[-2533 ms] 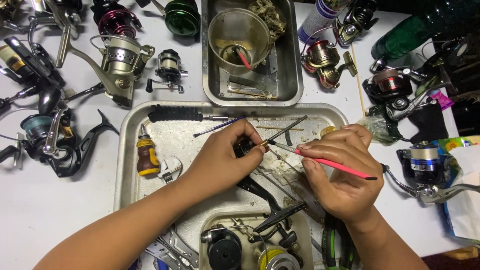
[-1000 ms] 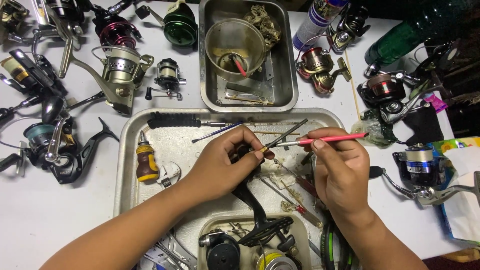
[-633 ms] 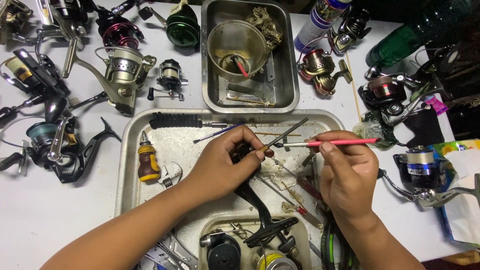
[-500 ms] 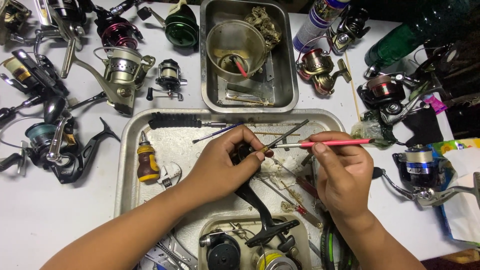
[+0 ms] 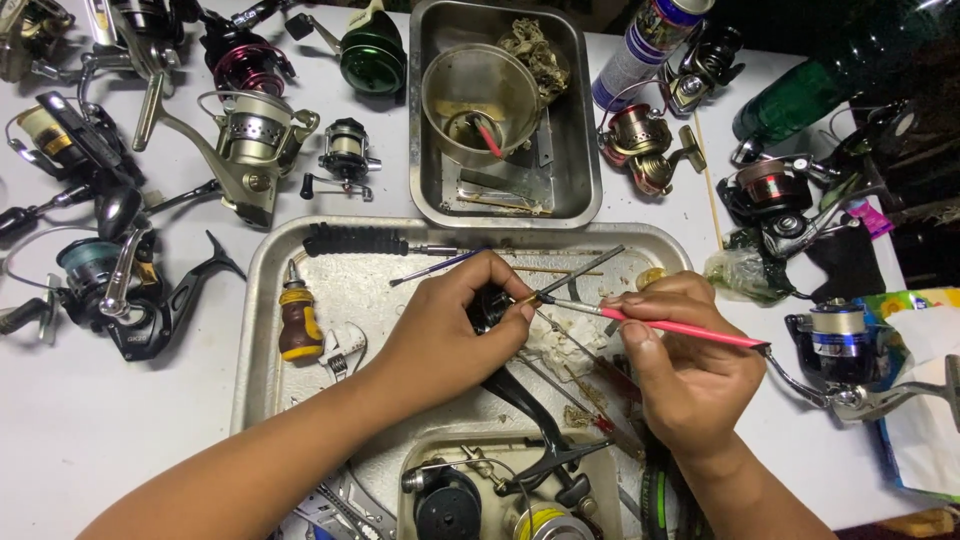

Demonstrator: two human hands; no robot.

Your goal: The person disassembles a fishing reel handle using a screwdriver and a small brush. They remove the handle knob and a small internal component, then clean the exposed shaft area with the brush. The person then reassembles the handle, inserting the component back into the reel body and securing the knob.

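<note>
Lowered since earlier, right hand (image 5: 690, 375) grip pinches pink brush (image 5: 660, 325), tip touching left-held reel part (image 5: 492, 305).

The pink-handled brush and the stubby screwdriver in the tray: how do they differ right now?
The pink brush is long and thin; the stubby screwdriver is short and fat. The brush is held in the right hand, its tip at the dark part pinched by the left hand; the screwdriver lies untouched on the tray. The brush handle is pink, the screwdriver handle brown and yellow. Both are over the same metal tray.
</note>
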